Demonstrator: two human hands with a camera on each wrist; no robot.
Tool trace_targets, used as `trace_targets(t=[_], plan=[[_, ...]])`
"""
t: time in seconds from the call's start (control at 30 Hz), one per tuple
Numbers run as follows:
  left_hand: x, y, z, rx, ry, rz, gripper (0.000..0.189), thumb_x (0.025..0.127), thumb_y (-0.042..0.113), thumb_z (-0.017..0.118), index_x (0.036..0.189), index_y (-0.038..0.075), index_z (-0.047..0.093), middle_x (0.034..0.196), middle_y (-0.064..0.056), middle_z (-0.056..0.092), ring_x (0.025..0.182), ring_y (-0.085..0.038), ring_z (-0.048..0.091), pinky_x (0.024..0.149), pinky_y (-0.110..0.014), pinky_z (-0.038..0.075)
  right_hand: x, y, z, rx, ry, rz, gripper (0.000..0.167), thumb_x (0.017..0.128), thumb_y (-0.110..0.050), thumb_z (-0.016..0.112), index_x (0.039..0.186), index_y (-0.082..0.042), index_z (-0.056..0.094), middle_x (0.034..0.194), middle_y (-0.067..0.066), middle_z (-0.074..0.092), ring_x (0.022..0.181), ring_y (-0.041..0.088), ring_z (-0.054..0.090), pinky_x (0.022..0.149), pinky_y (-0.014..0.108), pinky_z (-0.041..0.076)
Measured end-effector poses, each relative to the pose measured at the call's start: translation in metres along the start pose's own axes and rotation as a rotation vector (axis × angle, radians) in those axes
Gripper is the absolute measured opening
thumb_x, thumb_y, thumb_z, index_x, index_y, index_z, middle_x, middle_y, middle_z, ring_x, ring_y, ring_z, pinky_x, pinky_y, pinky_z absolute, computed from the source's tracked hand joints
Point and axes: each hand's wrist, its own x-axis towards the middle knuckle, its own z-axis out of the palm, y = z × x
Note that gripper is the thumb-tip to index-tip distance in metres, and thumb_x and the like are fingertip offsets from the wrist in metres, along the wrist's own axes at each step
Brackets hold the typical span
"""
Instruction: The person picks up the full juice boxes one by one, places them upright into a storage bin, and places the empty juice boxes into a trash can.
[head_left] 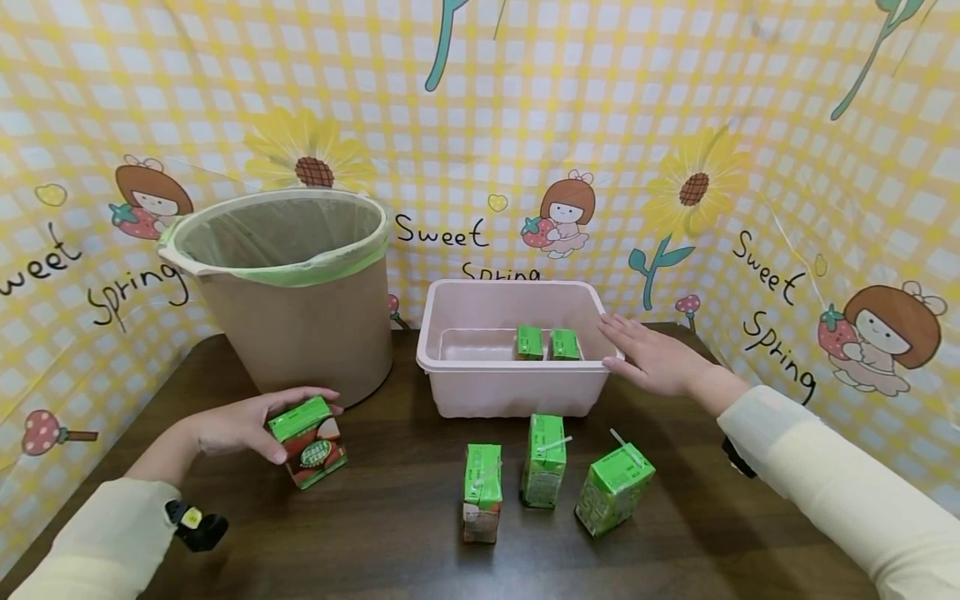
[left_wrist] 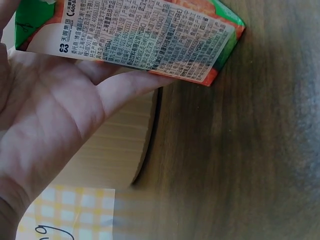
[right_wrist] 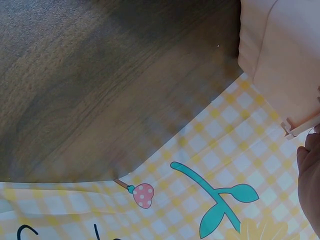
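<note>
In the head view my left hand [head_left: 243, 423] grips a green and red juice box [head_left: 309, 442], thumb on one side and fingers on the other. The box is tilted, and its printed back panel [left_wrist: 150, 37] fills the top of the left wrist view. My right hand [head_left: 656, 358] rests on the right rim of a pale pink plastic bin [head_left: 517, 392], its fingers fairly straight. Inside the bin stand two green-topped juice boxes [head_left: 529, 342]. Three more stand in front of it: a left one [head_left: 482, 492], a middle one [head_left: 544, 461] and a right one [head_left: 615, 487], with straws at their tops.
A tall beige trash can [head_left: 315, 333] with a translucent green-edged liner stands behind my left hand, left of the bin. Patterned yellow checked cloth [head_left: 480, 108] hangs around the back and sides of the dark wooden table [head_left: 405, 550].
</note>
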Motion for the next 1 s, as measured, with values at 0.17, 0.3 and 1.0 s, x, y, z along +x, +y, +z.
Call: trace_targets(t=[0.17,0.3,1.0], plan=[[-0.001,-0.001,-0.001,0.012,0.005,0.0,0.084,0.083,-0.006,0.07,0.149,-0.005,0.019,0.149,-0.014,0.036,0.129,-0.024,0.046,0.099,-0.04,0.045,0.001,0.0,0.0,0.003,0.0,-0.003,0.065,0.104,-0.043,0.04,0.152,-0.001,0.025,0.158,0.018,0.02,0.144,0.036,0.017,0.114,0.049,0.017],[-0.001,0.001,0.0,0.037,0.014,0.013,0.079,0.083,-0.007,0.069,0.146,-0.009,0.022,0.147,-0.013,0.04,0.127,-0.023,0.047,0.097,-0.04,0.047,0.001,0.0,0.0,0.0,0.002,-0.004,0.065,0.104,-0.042,0.04,0.152,0.0,0.025,0.158,0.018,0.02,0.144,0.036,0.017,0.114,0.05,0.018],[-0.001,0.011,0.009,0.088,0.11,0.072,0.069,0.082,-0.01,0.068,0.142,-0.006,0.034,0.143,-0.018,0.047,0.122,-0.023,0.053,0.091,-0.04,0.05,0.001,0.002,0.002,0.007,0.008,-0.006,0.065,0.104,-0.042,0.04,0.152,0.001,0.026,0.158,0.018,0.02,0.144,0.035,0.017,0.114,0.05,0.017]])
